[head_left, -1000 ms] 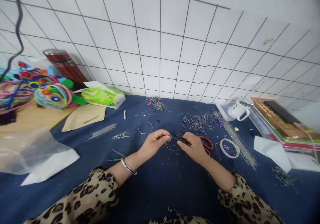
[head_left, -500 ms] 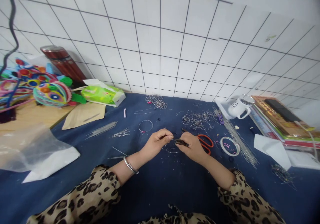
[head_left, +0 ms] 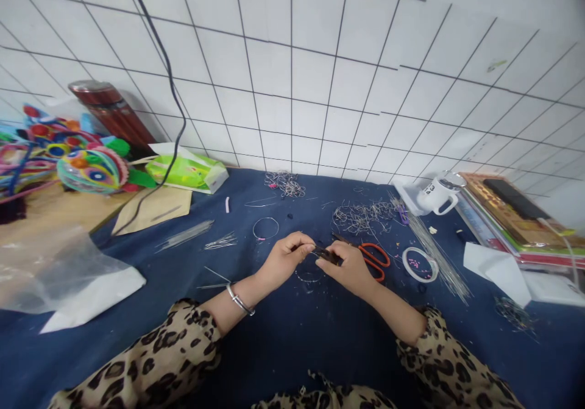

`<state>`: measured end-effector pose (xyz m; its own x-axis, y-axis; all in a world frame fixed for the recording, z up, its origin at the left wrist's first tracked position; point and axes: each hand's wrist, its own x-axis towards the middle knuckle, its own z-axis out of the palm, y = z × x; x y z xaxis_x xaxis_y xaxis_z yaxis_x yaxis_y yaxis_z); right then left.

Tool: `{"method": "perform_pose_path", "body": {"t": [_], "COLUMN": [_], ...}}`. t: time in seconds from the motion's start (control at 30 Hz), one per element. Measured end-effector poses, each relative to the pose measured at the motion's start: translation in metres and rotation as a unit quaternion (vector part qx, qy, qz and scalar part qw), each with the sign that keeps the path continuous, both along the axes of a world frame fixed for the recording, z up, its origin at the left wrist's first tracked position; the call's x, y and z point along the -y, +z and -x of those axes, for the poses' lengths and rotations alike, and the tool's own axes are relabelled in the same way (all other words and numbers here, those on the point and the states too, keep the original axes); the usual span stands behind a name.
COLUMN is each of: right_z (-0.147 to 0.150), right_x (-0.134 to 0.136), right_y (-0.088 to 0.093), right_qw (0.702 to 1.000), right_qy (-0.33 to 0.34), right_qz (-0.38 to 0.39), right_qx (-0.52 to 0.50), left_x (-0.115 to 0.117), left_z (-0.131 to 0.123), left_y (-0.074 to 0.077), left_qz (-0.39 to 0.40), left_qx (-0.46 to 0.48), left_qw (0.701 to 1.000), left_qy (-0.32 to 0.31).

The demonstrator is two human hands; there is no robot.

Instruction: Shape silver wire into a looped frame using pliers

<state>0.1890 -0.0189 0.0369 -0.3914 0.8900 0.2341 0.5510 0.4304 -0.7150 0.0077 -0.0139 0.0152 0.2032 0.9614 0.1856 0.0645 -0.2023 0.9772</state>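
Note:
My left hand (head_left: 286,256) and my right hand (head_left: 350,267) meet over a dark blue cloth (head_left: 283,330). The left hand's fingers pinch a thin wire loop (head_left: 307,273) that hangs down toward the cloth. The right hand is closed round small dark pliers (head_left: 325,253), whose tip points left at the pinched wire. A silver bangle (head_left: 238,300) sits on my left wrist. Both sleeves are leopard print.
Orange-handled scissors (head_left: 377,256) lie just right of my right hand, with a tape roll (head_left: 419,266) beyond. Wire tangles (head_left: 363,217), straight wire bundles (head_left: 185,236), a wire ring (head_left: 265,228), a white mug (head_left: 436,194), a tissue pack (head_left: 187,173), colourful paper craft (head_left: 89,171) and a plastic bag (head_left: 55,269) surround them.
Both hands stayed together on the wire with small shifts; the pliers tip closed in on the left fingers. A black cable has swung into view at the upper left.

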Motion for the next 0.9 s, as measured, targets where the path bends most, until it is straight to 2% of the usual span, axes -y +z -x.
{"method": "perform_pose_path", "body": {"t": [0.13, 0.3, 0.6, 0.9], "right_z": [0.0002, 0.0019, -0.0038, -0.0044], "right_x": [-0.0007, -0.0004, -0.0029, -0.0016], "right_y": [0.0036, 0.0047, 0.001, 0.0038], "right_qw": [1.0, 0.997, 0.989, 0.986], "right_qy": [-0.017, 0.003, -0.021, -0.027], "right_qz": [0.023, 0.055, 0.104, 0.108], "right_qx": [-0.006, -0.046, -0.105, -0.122], "left_x": [0.0011, 0.0035, 0.001, 0.0021], "left_z": [-0.0022, -0.0052, -0.0007, -0.0019], "left_y": [0.0001, 0.0049, 0.0008, -0.0008], "left_qz": [-0.022, -0.045, 0.078, 0.089], "left_qx": [-0.021, -0.04, -0.009, 0.02], "left_qw": [1.0, 0.998, 0.992, 0.995], "left_qy": [-0.003, -0.036, -0.101, -0.047]}}
